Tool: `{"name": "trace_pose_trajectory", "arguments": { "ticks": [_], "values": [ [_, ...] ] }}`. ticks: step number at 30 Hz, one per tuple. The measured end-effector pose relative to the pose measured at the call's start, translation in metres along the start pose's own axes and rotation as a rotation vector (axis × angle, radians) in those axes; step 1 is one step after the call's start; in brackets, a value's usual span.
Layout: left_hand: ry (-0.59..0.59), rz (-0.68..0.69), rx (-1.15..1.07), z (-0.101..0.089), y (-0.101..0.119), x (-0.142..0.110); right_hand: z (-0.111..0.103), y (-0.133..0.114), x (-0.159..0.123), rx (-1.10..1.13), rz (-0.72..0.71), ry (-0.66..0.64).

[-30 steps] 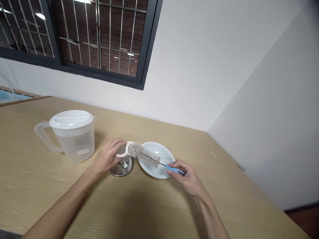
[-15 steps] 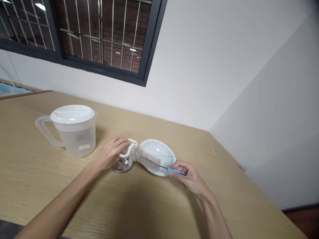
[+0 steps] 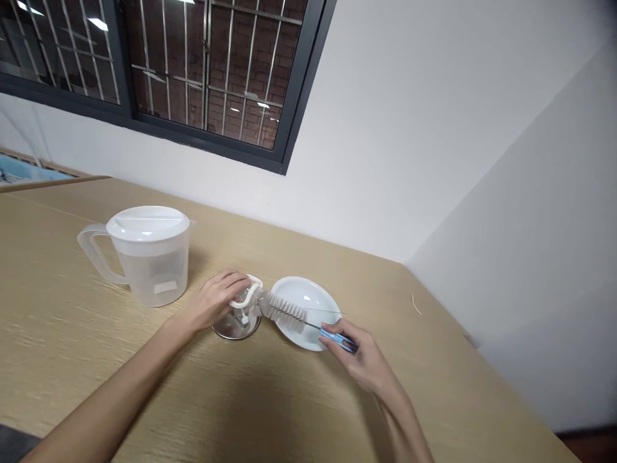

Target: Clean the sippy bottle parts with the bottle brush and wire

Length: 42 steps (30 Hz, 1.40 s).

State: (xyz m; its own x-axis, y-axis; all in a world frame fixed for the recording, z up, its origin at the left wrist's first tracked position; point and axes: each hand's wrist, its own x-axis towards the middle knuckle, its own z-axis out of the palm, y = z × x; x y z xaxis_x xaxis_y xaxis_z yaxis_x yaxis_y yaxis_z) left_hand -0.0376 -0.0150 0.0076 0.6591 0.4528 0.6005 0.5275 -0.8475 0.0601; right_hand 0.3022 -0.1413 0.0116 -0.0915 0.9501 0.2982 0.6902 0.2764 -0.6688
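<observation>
My left hand is closed around a small clear container with a white rim, tipped so that its mouth faces right. Below it lies a shiny round metal dish or lid on the table. In the fingers of my right hand is the blue handle of a bottle brush with pale bristles. The brush slants up to the left across a white bowl, its tip at the container's mouth. Whether the tip is inside is hard to tell. A thin wire or thread runs above the bowl.
A translucent lidded pitcher stands to the left, its handle facing left. A short pale string lies on the wooden table at the right. Behind rise a white wall and a barred window.
My right hand turns the brush handle slightly and shifts a little left. My left hand keeps hold of the container. The whole view has shifted slightly.
</observation>
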Motion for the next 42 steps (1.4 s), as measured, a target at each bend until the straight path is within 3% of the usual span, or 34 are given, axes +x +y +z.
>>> {"name": "trace_pose_trajectory", "arguments": {
  "ticks": [4, 6, 11, 17, 21, 33, 39, 42],
  "values": [
    [0.051, -0.009, -0.016, -0.001, -0.003, 0.001, 0.004, 0.002, -0.001, -0.060, -0.146, 0.082],
    [0.083, 0.006, -0.007, -0.002, -0.003, 0.001, 0.005, -0.001, -0.001, -0.037, -0.134, 0.106],
    [0.132, 0.058, 0.025, -0.004, 0.000, 0.003, 0.003, -0.016, -0.002, 0.169, 0.062, 0.062],
    [0.128, 0.055, 0.100, -0.001, 0.006, 0.003, 0.000, -0.031, -0.002, 0.456, 0.403, -0.014],
    [0.106, 0.051, 0.139, 0.002, 0.007, 0.001, 0.000, -0.034, -0.002, 0.472, 0.441, -0.051],
    [0.062, 0.047, 0.092, -0.004, 0.000, 0.001, 0.002, -0.016, -0.005, -0.110, -0.080, 0.049],
    [0.044, -0.069, 0.018, -0.012, -0.002, 0.001, 0.003, -0.013, 0.002, -0.240, -0.391, 0.270],
    [0.042, -0.048, 0.003, -0.014, -0.002, 0.002, 0.000, -0.013, 0.006, -0.244, -0.476, 0.342]
  ]
}}
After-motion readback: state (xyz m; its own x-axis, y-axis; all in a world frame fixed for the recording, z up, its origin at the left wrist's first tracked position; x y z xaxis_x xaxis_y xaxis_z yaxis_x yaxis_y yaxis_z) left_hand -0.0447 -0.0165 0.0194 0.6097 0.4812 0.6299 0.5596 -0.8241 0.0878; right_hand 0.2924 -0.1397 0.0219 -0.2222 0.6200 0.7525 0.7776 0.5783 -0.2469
